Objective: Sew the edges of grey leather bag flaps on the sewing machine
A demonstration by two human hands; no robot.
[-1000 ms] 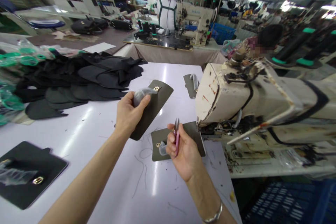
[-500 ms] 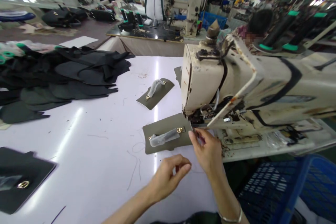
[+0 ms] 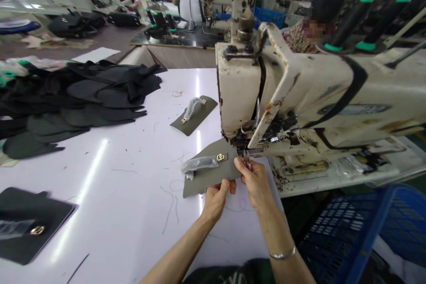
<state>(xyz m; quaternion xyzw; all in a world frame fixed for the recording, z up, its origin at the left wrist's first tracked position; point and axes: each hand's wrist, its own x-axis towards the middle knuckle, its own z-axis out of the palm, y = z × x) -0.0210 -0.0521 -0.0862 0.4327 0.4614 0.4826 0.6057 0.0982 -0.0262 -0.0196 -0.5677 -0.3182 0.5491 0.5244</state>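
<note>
An olive-grey bag panel (image 3: 213, 175) with a plastic-wrapped handle (image 3: 201, 164) and gold fittings is held at the sewing machine (image 3: 253, 93), slightly raised along its near edge. My left hand (image 3: 215, 199) pinches that near edge between thumb and fingers. At the panel's right end my right hand (image 3: 256, 182) is closed, thumb on top of it. Between the fingers of this hand stick up the pointed metal blades of what look like thread snips (image 3: 246, 159). The panel's far corner lies close to the needle area, partly hidden by the machine head.
A second olive panel (image 3: 195, 115) with a wrapped handle lies beyond. Dark cut pieces (image 3: 83, 97) are heaped at the left, and a darker panel (image 3: 29, 226) lies at the near left. A blue plastic crate (image 3: 353, 230) stands at the lower right. Loose threads lie on the white table (image 3: 133, 213).
My left hand has moved up and taken hold of the panel's near edge. The panel has tilted and lifted a little. Pointed blades now show at my right hand.
</note>
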